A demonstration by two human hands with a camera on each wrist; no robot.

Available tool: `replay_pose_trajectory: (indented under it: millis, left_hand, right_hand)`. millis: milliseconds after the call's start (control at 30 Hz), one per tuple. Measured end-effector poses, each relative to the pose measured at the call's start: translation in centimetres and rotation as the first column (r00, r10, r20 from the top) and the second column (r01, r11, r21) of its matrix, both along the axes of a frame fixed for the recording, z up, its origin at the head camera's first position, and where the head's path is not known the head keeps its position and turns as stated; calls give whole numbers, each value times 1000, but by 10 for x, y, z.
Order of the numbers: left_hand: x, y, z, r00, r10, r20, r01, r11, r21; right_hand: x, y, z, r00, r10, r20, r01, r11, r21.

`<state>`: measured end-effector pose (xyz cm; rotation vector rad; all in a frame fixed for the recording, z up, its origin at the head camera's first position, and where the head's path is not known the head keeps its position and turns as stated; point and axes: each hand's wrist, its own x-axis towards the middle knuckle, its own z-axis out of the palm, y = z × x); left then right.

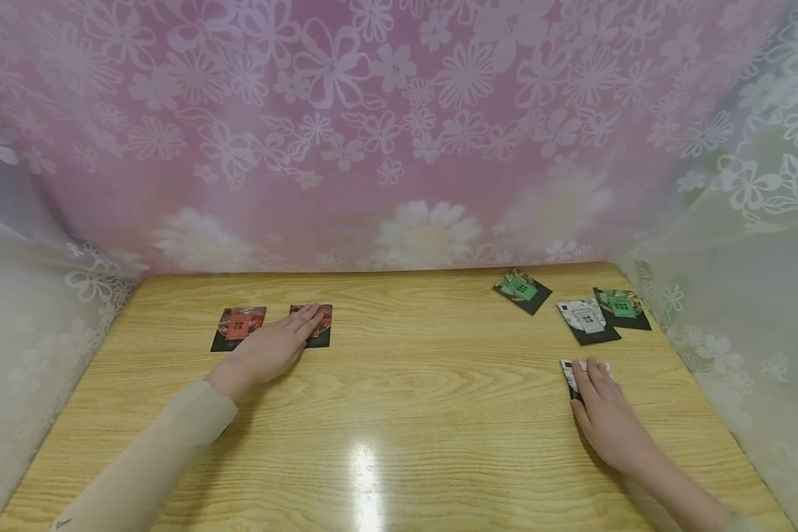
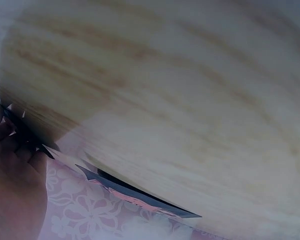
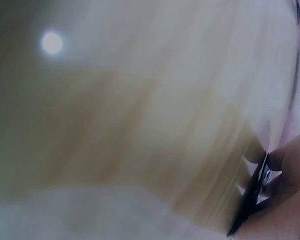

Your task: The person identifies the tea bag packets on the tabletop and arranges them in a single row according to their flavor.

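Note:
In the head view my left hand [image 1: 275, 346] lies with extended fingers over a small flat square packet [image 1: 322, 338] in red and black, covering much of it. Just left of that hand lies a second red-and-black packet [image 1: 238, 325]. On the right side, my right hand [image 1: 605, 414] rests its straight fingers on a white-and-black packet [image 1: 567, 373], hiding most of it. The left wrist view shows the left hand [image 2: 15, 185] low at the edge, against a dark packet. Another dark packet edge [image 3: 250, 205] shows beneath the right hand [image 3: 285, 190] in the right wrist view.
Beyond the right hand lie another white-and-black packet [image 1: 587, 322] and a green-and-black one [image 1: 621, 307], overlapping. A second green-and-black packet [image 1: 522, 290] lies near the back edge of the wooden table [image 1: 425, 414]. Floral curtains [image 1: 399, 148] enclose the back and sides.

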<state>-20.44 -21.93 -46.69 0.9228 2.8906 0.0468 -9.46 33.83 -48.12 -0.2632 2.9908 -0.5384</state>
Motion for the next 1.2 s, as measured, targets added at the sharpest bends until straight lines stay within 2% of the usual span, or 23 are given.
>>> replay_pose_trajectory:
  millis: [233,367,633,933,1200]
  left_hand:
    - [-1,0,-2,1000,16,15,-16,1000,19]
    - [-1,0,-2,1000,13,19,-14,1000,26]
    - [-2,-2,-4,1000,15,25,-16,999,37]
    - [-4,-3,-5,1000,18,25,-19,999,32]
    - [-4,-3,-6,999,22,29,-23,999,43]
  right_hand:
    - [-10,-31,2,996,67,-56,-65,997,30]
    - [-19,-49,6,993,99,-60,-95,994,57]
    - [-39,-83,14,984,167,-66,-162,984,72]
    - [-67,-120,11,969,226,-95,-217,972,94]
    - [-90,-153,8,967,252,-45,-248,966,77]
